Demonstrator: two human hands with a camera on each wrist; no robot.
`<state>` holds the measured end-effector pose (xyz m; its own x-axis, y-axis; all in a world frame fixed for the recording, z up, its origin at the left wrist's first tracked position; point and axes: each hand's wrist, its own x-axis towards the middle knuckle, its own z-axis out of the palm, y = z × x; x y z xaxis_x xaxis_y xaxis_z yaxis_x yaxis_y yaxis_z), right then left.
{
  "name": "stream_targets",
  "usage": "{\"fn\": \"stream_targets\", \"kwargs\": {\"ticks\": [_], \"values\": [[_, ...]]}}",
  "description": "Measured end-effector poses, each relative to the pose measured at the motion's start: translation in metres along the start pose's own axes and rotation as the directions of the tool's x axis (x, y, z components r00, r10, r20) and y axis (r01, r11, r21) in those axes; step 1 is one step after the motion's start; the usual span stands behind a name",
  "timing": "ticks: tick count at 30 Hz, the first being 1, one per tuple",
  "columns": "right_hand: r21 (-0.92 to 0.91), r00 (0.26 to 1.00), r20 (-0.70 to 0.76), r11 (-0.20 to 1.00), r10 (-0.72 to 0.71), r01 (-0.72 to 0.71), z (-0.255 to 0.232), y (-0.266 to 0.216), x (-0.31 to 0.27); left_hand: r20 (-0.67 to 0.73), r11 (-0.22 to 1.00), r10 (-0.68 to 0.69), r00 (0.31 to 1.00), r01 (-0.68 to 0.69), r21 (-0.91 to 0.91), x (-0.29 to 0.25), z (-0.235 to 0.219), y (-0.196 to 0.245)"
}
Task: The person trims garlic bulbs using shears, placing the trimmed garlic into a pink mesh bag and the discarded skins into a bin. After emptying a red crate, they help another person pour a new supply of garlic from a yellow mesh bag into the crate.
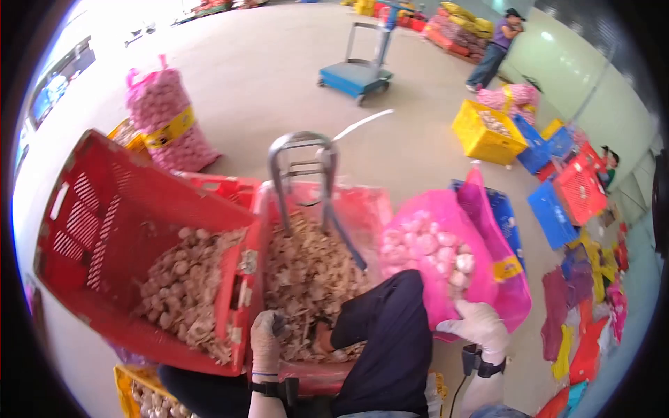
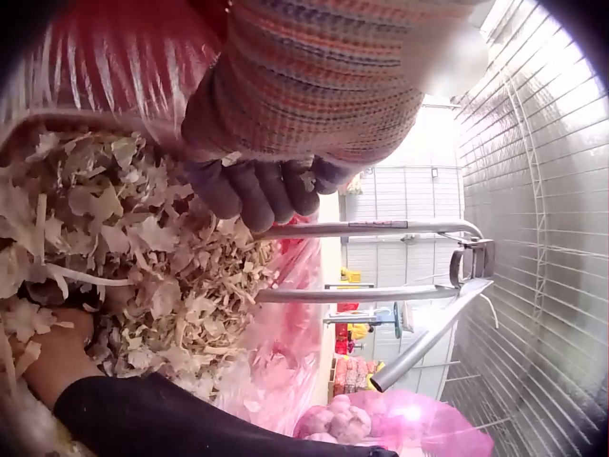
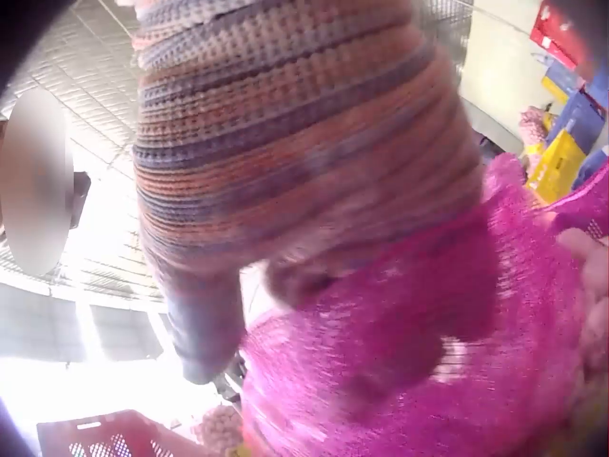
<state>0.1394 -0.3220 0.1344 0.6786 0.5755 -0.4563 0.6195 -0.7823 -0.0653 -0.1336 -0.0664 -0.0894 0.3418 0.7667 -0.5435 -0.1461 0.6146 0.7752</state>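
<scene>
My left hand [image 1: 268, 336], in a knitted glove with dark fingers, is beside the inner wall of the tilted red crate [image 1: 73, 275]. Its fingers curl inward in the left wrist view, the palm hidden. My right hand [image 1: 481, 326], gloved, is at the near side of the pink mesh bag [image 1: 481, 254], thumb straight and apart from the fingers. Pink mesh overlaps those fingers in the right wrist view. Garlic bulbs [image 1: 425, 244] lie in the bag. More garlic [image 1: 181, 279] and loose skins fill the tilted crate's low side.
A metal loop frame with a bar [image 1: 303, 143] rises from the middle red crate [image 1: 376, 202], which holds garlic skins [image 1: 306, 258] and a foot. A leg [image 1: 390, 334] crosses it. Beyond stand a full mesh sack [image 1: 164, 101], a blue platform cart [image 1: 352, 76] and a yellow crate [image 1: 481, 143].
</scene>
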Motion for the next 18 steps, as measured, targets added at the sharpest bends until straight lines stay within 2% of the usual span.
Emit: {"fn": "stream_targets", "kwargs": {"ticks": [1, 2, 3, 4, 5, 6, 7, 8, 9, 10, 12, 13, 14, 15, 16, 17, 18], "values": [[0.033, 0.995, -0.094, 0.999, -0.028, 0.031, -0.001, 0.000, 0.000, 0.053, 0.999, 0.054, 0.997, -0.054, -0.009, 0.002, -0.005, 0.006], [0.177, 0.909, -0.393, 0.958, -0.140, 0.224, 0.012, 0.010, 0.005, 0.084, 0.993, 0.115, 0.990, -0.114, -0.012, 0.002, -0.014, 0.017], [0.151, 0.741, -0.634, 0.905, -0.221, 0.399, 0.017, 0.011, 0.012, 0.060, 0.981, 0.187, 0.980, -0.184, -0.054, 0.000, -0.016, 0.031], [0.385, 0.506, -0.860, 0.734, 0.066, 0.559, 0.032, -0.004, 0.018, 0.036, 0.962, 0.264, 0.964, -0.260, -0.086, 0.001, -0.020, 0.049], [0.626, 0.451, -0.780, 0.543, 0.434, 0.559, 0.025, -0.024, 0.005, 0.085, 0.951, 0.292, 0.953, -0.280, -0.134, 0.002, -0.032, 0.069], [0.615, 0.493, -0.780, 0.328, 0.385, 0.717, 0.018, -0.025, -0.012, 0.152, 0.939, 0.318, 0.936, -0.289, -0.185, 0.002, -0.043, 0.088], [0.426, 0.406, -0.904, 0.221, 0.133, 0.877, 0.017, -0.039, 0.003, 0.009, 0.934, 0.338, 0.941, -0.334, -0.127, 0.001, -0.049, 0.108], [0.221, 0.226, -0.971, 0.060, -0.081, 0.973, 0.010, -0.056, 0.018, -0.114, 0.927, 0.361, 0.926, -0.369, -0.068, 0.002, -0.053, 0.125], [0.254, 0.279, -0.941, 0.143, -0.191, 0.957, 0.008, -0.083, 0.025, -0.099, 0.929, 0.366, 0.925, -0.369, -0.012, 0.017, -0.075, 0.138], [0.274, 0.336, -0.895, 0.234, -0.295, 0.933, 0.008, -0.114, 0.030, -0.162, 0.924, 0.383, 0.909, -0.377, 0.066, 0.028, -0.086, 0.153], [0.267, 0.454, -0.649, 0.376, -0.611, 0.887, 0.015, -0.162, 0.054, -0.184, 0.910, 0.387, 0.904, -0.342, 0.235, 0.064, -0.128, 0.170], [0.237, 0.468, -0.482, 0.404, -0.740, 0.883, 0.041, -0.174, 0.073, -0.189, 0.906, 0.392, 0.900, -0.342, 0.248, 0.093, -0.161, 0.167], [0.197, 0.466, -0.292, 0.425, -0.835, 0.884, 0.073, -0.184, 0.094, -0.243, 0.721, 0.441, 0.864, -0.180, 0.669, 0.121, -0.188, 0.164], [0.206, 0.505, -0.045, 0.487, -0.862, 0.849, 0.103, -0.193, 0.108, -0.263, 0.383, 0.505, 0.822, 0.060, 0.922, 0.145, -0.213, 0.161], [0.195, 0.514, 0.206, 0.549, -0.833, 0.812, 0.122, -0.200, 0.118, -0.264, 0.376, 0.509, 0.819, 0.065, 0.924, 0.147, -0.207, 0.167], [0.181, 0.483, 0.481, 0.622, -0.732, 0.762, 0.114, -0.207, 0.115, -0.238, 0.190, 0.412, 0.880, 0.172, 0.966, 0.146, -0.196, 0.171], [0.218, 0.418, 0.524, 0.591, -0.742, 0.776, 0.123, -0.206, 0.116, -0.228, -0.014, 0.302, 0.926, 0.244, 0.970, 0.150, -0.187, 0.175]]}}
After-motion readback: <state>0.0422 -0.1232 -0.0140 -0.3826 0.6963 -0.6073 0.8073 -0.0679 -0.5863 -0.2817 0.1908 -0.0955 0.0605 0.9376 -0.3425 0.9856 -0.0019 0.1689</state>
